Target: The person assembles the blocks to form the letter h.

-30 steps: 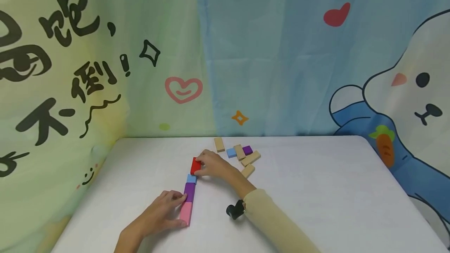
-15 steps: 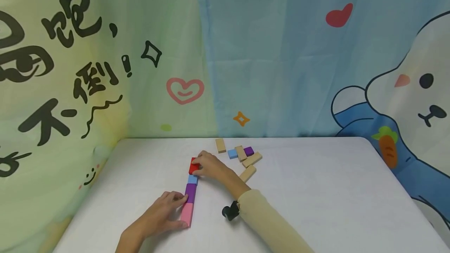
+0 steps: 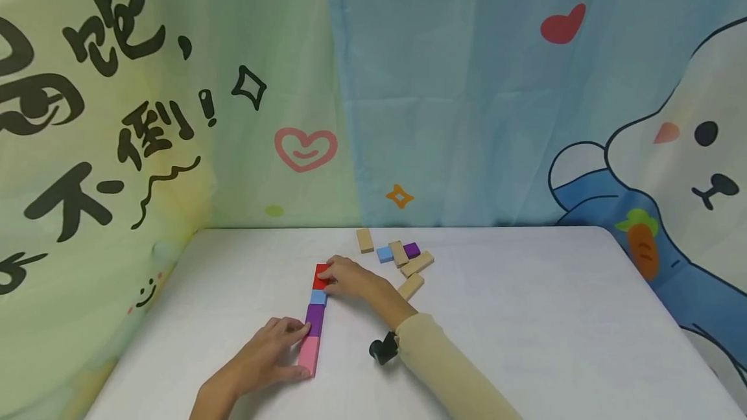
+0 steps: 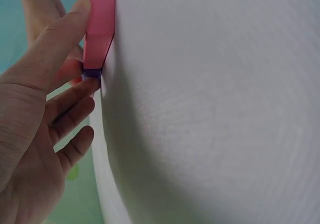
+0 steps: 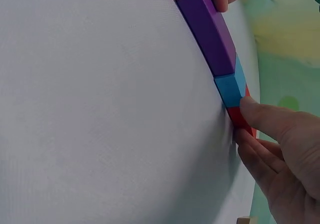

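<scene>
Colored blocks lie end to end in a row: a pink block [image 3: 308,356] nearest, then a purple block [image 3: 315,320], a small blue block [image 3: 318,297] and a red block [image 3: 320,279]. My right hand [image 3: 348,277] pinches the red block from its right side, thumb close to the joint with the blue block in the right wrist view. My left hand [image 3: 264,354] rests along the row's left side. Its thumb touches the pink block [image 4: 101,22] and a fingertip meets the purple block, fingers loosely bent. My right fingers partly cover the red block.
Behind the right hand, several plain wooden blocks [image 3: 417,264] lie with another blue block [image 3: 384,254] and another purple block [image 3: 412,250]. A white cloth [image 3: 525,329] covers the table. A printed curtain [image 3: 438,96] hangs behind it.
The red block, gripped by my right hand, has shifted slightly left and straightened into line with the blue block's far end. My left hand has stayed on the row.
</scene>
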A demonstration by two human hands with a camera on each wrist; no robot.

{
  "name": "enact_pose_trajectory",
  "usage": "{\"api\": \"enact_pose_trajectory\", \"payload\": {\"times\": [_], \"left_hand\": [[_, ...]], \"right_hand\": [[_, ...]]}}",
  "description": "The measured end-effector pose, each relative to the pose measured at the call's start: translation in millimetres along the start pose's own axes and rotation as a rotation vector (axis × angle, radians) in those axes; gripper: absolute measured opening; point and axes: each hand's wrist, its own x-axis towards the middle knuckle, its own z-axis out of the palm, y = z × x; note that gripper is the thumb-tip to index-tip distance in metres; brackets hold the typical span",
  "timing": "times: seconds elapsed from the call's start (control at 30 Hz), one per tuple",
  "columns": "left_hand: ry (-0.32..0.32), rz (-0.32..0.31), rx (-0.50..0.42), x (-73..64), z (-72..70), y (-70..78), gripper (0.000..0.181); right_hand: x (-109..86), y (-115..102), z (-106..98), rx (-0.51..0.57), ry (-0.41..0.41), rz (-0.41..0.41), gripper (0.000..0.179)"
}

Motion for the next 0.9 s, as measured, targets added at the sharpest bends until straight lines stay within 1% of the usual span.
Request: {"api": "enact_pose_trajectory", "payload": {"times": [0.1, 0.2, 0.4, 0.5, 0.63, 0.73, 0.9], "left_hand": [[0.006, 0.005, 0.011, -0.3, 1.0, -1.6, 0.081], [0.024, 0.02, 0.019, -1.2, 2.6, -2.9, 0.081], [0.05, 0.048, 0.025, -1.4, 4.0, -3.0, 0.081], [0.044, 0.05, 0.021, -1.1, 3.8, -2.6, 0.082], [0.035, 0.039, 0.02, -1.4, 3.4, -2.1, 0.081], [0.039, 0.035, 0.017, -2.0, 2.8, -1.4, 0.08], [0.021, 0.025, 0.008, -0.4, 1.7, -1.3, 0.081]], "right_hand": [[-1.2, 0.0, -1.6, -0.005, -0.012, -0.015, 0.041], [-2.7, -1.4, -2.2, -0.011, -0.008, -0.017, 0.041], [-4.7, -4.9, -3.0, -0.011, -0.01, 0.007, 0.04], [-4.8, -5.6, -2.5, -0.02, -0.013, 0.013, 0.04], [-4.3, -6.0, -2.4, -0.019, -0.032, 0.028, 0.041], [-3.8, -6.2, -2.5, -0.023, -0.04, 0.027, 0.041], [-3.0, -4.7, 0.3, -0.053, -0.024, 0.018, 0.041]]}}
